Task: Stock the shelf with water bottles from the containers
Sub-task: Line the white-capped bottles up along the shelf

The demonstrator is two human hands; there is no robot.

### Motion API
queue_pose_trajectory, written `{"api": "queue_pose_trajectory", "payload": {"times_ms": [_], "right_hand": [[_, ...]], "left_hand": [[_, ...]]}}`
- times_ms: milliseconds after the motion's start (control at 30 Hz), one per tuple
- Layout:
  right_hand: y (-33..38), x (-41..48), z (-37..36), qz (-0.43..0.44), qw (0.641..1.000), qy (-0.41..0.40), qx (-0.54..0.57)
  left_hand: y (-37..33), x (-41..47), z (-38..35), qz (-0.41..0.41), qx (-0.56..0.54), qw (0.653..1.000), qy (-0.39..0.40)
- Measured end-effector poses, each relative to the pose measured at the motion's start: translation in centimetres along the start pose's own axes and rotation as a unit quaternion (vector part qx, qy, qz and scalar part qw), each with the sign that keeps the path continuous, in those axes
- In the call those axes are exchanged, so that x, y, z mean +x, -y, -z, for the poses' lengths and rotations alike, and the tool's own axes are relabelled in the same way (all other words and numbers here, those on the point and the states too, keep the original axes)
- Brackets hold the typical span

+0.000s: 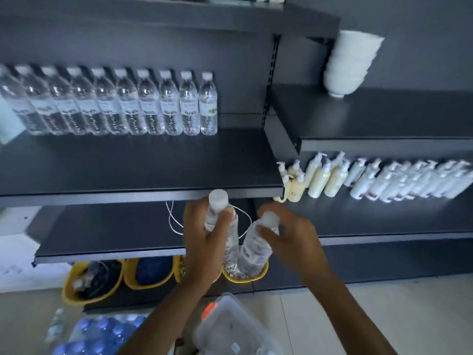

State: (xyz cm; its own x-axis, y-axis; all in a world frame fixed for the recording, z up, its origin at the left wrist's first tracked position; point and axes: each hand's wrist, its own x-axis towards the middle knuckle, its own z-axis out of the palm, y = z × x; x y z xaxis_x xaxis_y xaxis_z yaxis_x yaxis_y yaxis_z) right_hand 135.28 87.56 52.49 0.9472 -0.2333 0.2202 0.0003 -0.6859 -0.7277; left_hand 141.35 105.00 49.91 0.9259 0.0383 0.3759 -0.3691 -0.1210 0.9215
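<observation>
Clear plastic is what both hands carry: the left hand (202,242) is wrapped around the upper body of a clear plastic water bottle with a white cap (222,221), and the right hand (284,234) has its fingers closed around the neck of a second clear white-capped water bottle (253,247). Both bottles stand roughly upright, long axes running from six toward twelve o'clock, the right one leaning its cap a little toward one o'clock. They hang just below the front lip of the dark grey metal shelf (153,165).

The row of clear labelled water bottles (122,106) stands at the back of that shelf, ending at about eleven o'clock from the hands. The bare stretch to the right of the last bottle lies near twelve o'clock from the left hand's bottle, which sits higher and nearer the lip, so I judge it the likelier first to go up.

Below, at seven o'clock, a shrink-wrapped pack of blue-capped bottles (102,331) lies on the floor beside a clear plastic lidded container (235,331).
</observation>
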Motion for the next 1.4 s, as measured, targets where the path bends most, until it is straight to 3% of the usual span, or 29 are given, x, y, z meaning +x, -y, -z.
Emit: {"api": "queue_pose_trajectory", "payload": {"times_ms": [167,300,567,900,1000,1067,1233,1333,1400], "right_hand": [[6.8,6.8,4.8,0.046,0.998,-0.024,0.043],[9.6,12.9,5.2,0.041,0.998,-0.036,0.01],[8.5,21.7,0.8,-0.004,0.995,-0.009,-0.103],[7.8,27.9,-2.0,-0.003,0.99,0.031,-0.138],[6.7,28.3,-2.6,-0.001,0.995,0.004,-0.096],[5.8,27.5,-3.6,-0.011,0.999,-0.039,-0.005],[1.7,23.7,-6.9,-0.057,0.976,-0.16,0.134],[-1.0,21.7,-9.7,-0.104,0.974,-0.137,0.145],[-2.3,21.2,-11.5,-0.142,0.978,-0.12,0.093]], "left_hand": [[-5.2,7.9,0.1,0.044,-0.104,0.994,0.012],[-5.1,14.1,0.0,0.066,-0.177,0.98,0.06],[0.9,21.5,-1.9,0.08,-0.14,0.982,0.095],[4.0,27.5,-4.4,0.074,-0.141,0.974,0.161],[4.7,28.6,-4.6,0.066,-0.128,0.969,0.198],[6.0,28.5,-4.2,0.075,-0.132,0.961,0.229],[12.2,26.4,-2.6,0.11,-0.121,0.94,0.301],[15.1,25.5,-2.6,0.106,-0.062,0.946,0.299],[15.9,25.4,-3.0,0.097,-0.027,0.954,0.284]]}}
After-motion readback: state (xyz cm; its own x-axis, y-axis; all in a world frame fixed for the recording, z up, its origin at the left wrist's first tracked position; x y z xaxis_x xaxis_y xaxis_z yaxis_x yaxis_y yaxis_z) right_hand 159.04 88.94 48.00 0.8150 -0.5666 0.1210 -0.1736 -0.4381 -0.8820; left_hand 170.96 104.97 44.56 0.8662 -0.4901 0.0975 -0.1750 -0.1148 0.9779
